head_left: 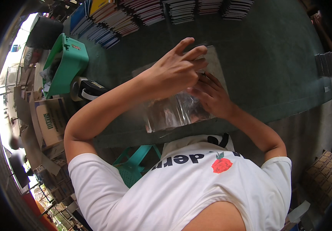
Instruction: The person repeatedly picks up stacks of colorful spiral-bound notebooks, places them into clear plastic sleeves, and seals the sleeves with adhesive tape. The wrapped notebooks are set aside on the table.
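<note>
A stack of clear plastic sleeves (166, 115) lies near the table's front edge, shiny and creased, with a pale flat sheet (216, 63) showing beyond my hands. Above it is my left hand (177, 73), back upward, its outer fingers raised and spread. Its thumb and index fingertip are hidden at a spot where they seem pinched together; what they hold cannot be made out. My right hand (216, 98) rests over the right side of the plastic, fingers stretched toward my left fingertips, thumb apart. The two hands meet or nearly touch.
Stacked books (146, 13) line the far side of the dark green table (266, 77). A green plastic bin (71, 57) and a black tape dispenser (93, 89) stand left. Dark bundles (327, 64) sit at the right edge. Below is a green chair (133, 165); a cardboard box (52, 121) stands left.
</note>
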